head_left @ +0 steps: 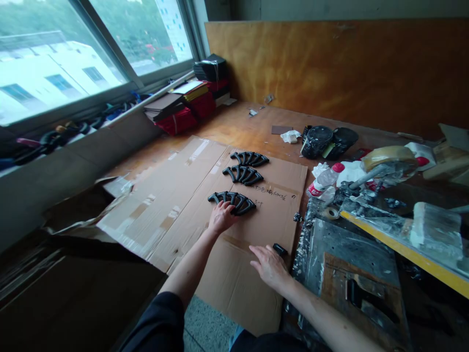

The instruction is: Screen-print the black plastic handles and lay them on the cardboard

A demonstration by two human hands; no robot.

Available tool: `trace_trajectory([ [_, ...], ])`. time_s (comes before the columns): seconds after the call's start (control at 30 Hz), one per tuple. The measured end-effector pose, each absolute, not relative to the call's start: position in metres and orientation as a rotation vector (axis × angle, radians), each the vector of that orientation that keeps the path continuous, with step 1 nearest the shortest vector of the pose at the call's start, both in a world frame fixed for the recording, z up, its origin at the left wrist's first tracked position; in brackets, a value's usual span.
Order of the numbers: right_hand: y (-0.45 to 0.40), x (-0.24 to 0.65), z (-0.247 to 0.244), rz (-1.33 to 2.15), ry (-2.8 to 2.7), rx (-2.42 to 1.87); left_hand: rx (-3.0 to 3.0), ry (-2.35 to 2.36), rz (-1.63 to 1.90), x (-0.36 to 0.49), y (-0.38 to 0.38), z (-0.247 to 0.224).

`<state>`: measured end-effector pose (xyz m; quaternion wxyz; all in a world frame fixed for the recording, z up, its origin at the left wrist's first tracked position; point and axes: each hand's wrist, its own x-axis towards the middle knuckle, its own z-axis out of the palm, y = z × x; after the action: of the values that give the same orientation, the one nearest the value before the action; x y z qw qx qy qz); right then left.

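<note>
From here I can see red boxes (176, 122) stacked beneath the window (62, 63), two black wrapped bundles (328, 142) on the wooden worktop (249, 127), a plastic bottle (324, 180) beside a roll of packing tape (388, 156), and a yellow-edged board (403, 252) at right.

glossy black plastic pieces (243, 175) on matt cardboard (238, 288)

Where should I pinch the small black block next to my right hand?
Probably across its middle, between the two long sides, coming from above with your right hand. The small black block is slim and elongated and lies on the cardboard sheet, so its narrow width should suit your fingertips better than its length.
</note>
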<state>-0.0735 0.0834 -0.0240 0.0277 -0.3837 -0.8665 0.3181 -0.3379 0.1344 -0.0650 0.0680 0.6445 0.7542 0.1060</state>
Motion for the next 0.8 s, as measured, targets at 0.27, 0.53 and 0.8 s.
trace_trajectory([
  [0.27, 0.076, -0.015, 0.009, 0.935, -2.471, -1.219, 1.945, 2.347, 0.346, -0.338, 0.166, -0.076],
  [0.53, 0.075, 0.143, 0.033, 0.561, -2.362, -1.433, 1.901, 2.207, 0.818, -0.246, 0.124, -0.05],
  [0.8, 0.055, 0.212, 0.003, 0.629, -2.729, -1.089, 1.353, 1.329, 1.317, -0.066, 0.121, 0.109],
])
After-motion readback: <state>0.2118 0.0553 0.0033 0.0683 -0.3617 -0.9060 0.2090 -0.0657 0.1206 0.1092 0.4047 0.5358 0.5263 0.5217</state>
